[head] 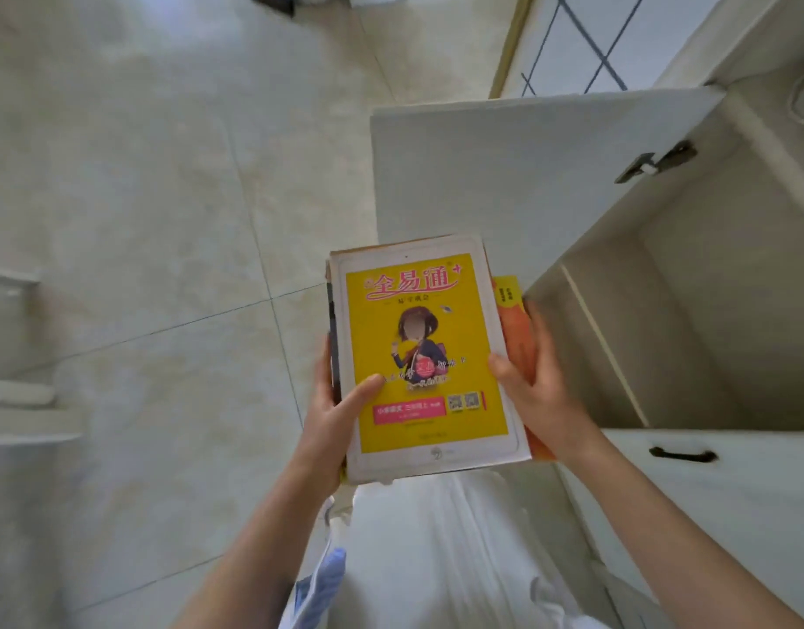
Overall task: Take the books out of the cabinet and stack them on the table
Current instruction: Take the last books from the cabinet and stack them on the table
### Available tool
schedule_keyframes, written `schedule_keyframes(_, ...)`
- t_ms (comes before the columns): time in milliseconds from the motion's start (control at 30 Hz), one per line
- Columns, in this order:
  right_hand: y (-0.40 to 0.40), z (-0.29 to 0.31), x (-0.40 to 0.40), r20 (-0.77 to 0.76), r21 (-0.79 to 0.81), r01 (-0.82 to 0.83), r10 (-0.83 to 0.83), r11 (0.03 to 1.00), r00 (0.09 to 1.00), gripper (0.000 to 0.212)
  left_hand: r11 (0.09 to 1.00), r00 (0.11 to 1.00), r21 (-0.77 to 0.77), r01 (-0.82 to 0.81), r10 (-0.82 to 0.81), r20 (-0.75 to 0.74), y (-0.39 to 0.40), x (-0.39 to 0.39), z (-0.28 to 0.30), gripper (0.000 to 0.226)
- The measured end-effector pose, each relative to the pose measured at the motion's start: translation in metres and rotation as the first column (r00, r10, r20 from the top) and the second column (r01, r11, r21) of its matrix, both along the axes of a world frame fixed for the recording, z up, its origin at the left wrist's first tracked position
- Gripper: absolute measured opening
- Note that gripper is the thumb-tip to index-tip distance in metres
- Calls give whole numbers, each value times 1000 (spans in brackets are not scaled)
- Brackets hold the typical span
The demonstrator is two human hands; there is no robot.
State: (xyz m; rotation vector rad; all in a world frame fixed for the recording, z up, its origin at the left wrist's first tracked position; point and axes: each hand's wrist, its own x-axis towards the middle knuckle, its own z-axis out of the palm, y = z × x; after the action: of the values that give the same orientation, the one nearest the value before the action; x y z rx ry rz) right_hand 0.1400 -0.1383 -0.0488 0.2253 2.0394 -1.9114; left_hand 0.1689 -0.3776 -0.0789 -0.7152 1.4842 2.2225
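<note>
I hold a stack of books [425, 356] in front of me, above the floor. Its top book has a white border and a yellow cover with pink lettering. An orange book [516, 329] sticks out on the right side of the stack. My left hand [339, 415] grips the stack's left edge, thumb on the cover. My right hand [534, 379] grips the right edge, fingers against the orange book. The white cabinet [690, 320] stands to the right; what I can see of its inside holds no books.
The cabinet's door [504, 170] swings out behind the stack, hinge [656, 161] showing. A closed door with a black handle [681, 454] lies lower right. Pale floor tiles [164, 220] spread left. White furniture edges [19, 401] show at far left.
</note>
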Motion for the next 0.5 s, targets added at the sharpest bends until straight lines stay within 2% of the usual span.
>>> schedule_keyframes(100, -42, 11, 25, -39, -5, -118, 118, 993, 992, 69, 994, 991, -71, -80, 72, -115, -37, 45, 18, 92)
schedule_keyframes(200, -86, 23, 47, -80, -29, -237, 234, 971, 969, 63, 977, 969, -125, -172, 145, -199, -74, 93, 33, 91)
schedule_keyframes(267, -119, 30, 62, -87, -45, -314, 309, 948, 947, 58, 955, 951, -157, -252, 214, -225, -98, 127, 41, 88)
schedule_keyframes(400, -184, 36, 88, -95, 23, -470, 470, 882, 878, 52, 886, 890, -171, -430, 384, -247, -142, 191, 50, 87)
schedule_keyframes(500, -231, 38, 101, -71, -14, -581, 579, 814, 812, 51, 818, 831, -178, -547, 506, -233, -168, 231, 52, 87)
